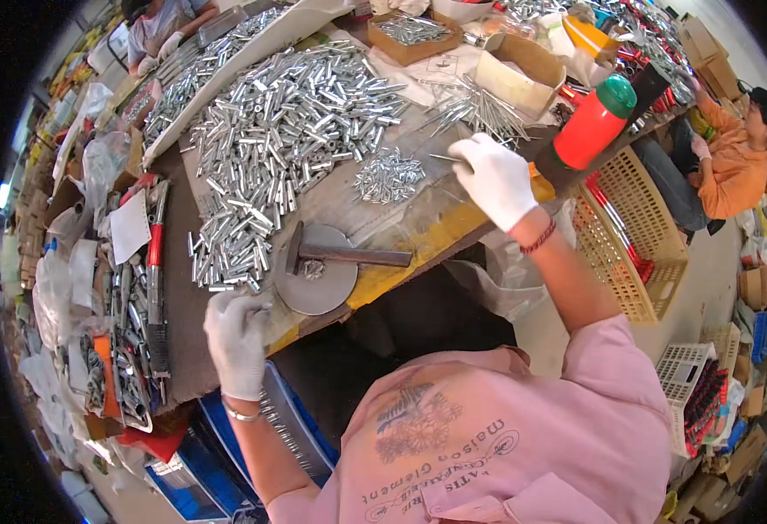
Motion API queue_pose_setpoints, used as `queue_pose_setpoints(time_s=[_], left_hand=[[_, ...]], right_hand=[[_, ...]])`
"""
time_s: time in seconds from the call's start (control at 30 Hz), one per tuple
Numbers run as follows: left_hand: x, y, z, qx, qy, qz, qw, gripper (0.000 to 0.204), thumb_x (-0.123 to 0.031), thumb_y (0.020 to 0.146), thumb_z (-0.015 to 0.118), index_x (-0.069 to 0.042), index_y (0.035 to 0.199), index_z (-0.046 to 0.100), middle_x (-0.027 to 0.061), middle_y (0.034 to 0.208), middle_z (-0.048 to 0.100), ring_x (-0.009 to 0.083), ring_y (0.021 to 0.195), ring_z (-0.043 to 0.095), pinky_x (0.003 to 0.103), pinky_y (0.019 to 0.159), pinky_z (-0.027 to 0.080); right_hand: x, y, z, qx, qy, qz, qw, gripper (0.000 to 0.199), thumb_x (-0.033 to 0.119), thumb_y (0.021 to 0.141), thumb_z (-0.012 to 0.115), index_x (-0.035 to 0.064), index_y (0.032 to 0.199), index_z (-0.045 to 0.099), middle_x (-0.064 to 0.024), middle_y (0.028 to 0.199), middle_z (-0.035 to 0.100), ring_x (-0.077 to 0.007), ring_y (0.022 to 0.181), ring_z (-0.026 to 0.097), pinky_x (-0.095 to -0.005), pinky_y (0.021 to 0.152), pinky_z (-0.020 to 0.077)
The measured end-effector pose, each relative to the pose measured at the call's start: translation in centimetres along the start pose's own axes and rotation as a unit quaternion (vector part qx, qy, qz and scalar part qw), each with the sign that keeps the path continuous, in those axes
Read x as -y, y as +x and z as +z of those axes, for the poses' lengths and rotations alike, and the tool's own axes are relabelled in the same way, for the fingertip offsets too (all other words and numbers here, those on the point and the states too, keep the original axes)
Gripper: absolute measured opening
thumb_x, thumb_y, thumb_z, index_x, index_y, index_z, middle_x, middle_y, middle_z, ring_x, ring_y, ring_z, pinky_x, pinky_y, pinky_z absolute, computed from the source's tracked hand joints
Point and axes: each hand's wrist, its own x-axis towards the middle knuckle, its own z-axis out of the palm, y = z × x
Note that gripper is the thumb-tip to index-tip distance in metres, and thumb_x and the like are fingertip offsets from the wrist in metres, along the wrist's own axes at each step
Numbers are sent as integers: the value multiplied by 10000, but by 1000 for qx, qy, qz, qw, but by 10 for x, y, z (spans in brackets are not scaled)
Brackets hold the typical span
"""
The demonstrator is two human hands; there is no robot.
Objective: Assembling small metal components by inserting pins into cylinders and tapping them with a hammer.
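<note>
My right hand point(494, 182), in a white glove, pinches a thin metal rod point(441, 157) near the pile of thin metal rods point(488, 112). My left hand point(237, 342), also gloved, is closed at the bench's front edge, beside the lower end of a large heap of silver metal tubes point(270, 131); anything in its fingers is hidden. Between my hands, a hammer point(357, 255) lies across a round grey metal plate point(318, 293). Small silver bits rest on the plate under the hammer. A small pile of short silver pins point(388, 176) sits farther back.
A red bottle with a green cap point(589, 127) stands at the bench's right. Cardboard boxes point(523, 74) are at the back. Long tools point(156, 271) lie left. A yellow crate point(632, 236) and blue bins point(292, 419) are below. Co-workers sit far left and right.
</note>
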Motion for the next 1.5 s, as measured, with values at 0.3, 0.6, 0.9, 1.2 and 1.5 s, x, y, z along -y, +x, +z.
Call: queue_pose_setpoints(time_s=[0.3,0.6,0.9,1.2,1.5], left_hand=[[-40,-8,29,-2,46,72,996,56,-119,844,787,-124,880,745,86,897,675,330,873,670,451,786,542],[-37,-24,35,-17,-40,46,998,78,-137,855,824,-113,914,780,90,868,677,321,862,675,437,769,539],[-21,-19,40,-38,-38,27,998,116,-95,838,804,-88,940,749,133,936,687,369,927,683,463,814,552],[-19,-25,44,2,-87,-30,996,147,-78,792,845,-86,924,782,105,897,680,330,880,684,425,777,545],[-30,-25,37,6,-66,-16,998,143,-72,809,843,-85,944,797,111,906,682,321,885,682,416,790,544]], right_hand=[[4,31,23,87,6,-11,996,423,50,889,653,108,1308,676,-169,1189,727,-396,1107,707,-497,914,590],[127,-32,0,265,591,92,756,120,-22,956,652,-22,1075,642,-112,962,740,-188,853,773,-303,747,631],[171,-34,26,146,223,-253,930,111,171,922,700,121,830,663,-104,856,630,-336,802,693,-464,709,572],[160,-42,29,103,152,-283,941,68,99,803,762,131,796,703,-42,848,610,-272,844,645,-416,760,541],[155,-44,29,120,160,-305,931,81,91,801,754,148,845,715,-33,885,610,-256,873,639,-399,785,541]])
